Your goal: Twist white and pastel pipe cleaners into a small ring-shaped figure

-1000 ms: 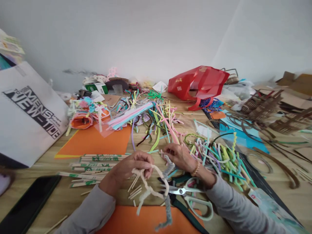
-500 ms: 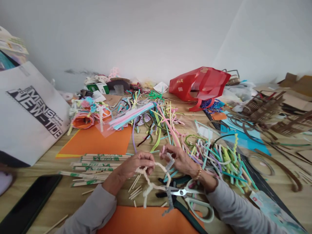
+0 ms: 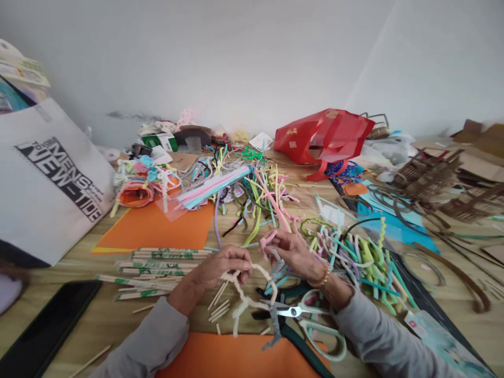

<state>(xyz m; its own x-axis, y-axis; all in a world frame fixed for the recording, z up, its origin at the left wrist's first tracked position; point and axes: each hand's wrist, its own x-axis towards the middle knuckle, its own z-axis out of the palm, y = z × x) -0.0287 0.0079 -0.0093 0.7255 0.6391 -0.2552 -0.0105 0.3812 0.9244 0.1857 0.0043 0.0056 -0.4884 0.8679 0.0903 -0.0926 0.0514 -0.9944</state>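
Note:
My left hand is closed in a pinch on the upper left of a cream pipe-cleaner ring. Short twisted arms stick out from that ring, among them a grey one hanging at its lower right. In my right hand, thumb and fingers are pinched on a bent pink pipe cleaner. Another grey twisted end shows just below those fingers. Beneath the work lie scissors with pale handles and dark-handled pliers, partly covered.
Bundles of wrapped sticks lie to the left, beyond a black phone. Loose coloured pipe cleaners are heaped at the right. An orange sheet is nearest me. Behind stand a red bag and a white bag.
My right hand has shifted slightly up, and more of the bent pink pipe cleaner shows at its fingertips. My left hand still holds the cream ring in nearly the same place.

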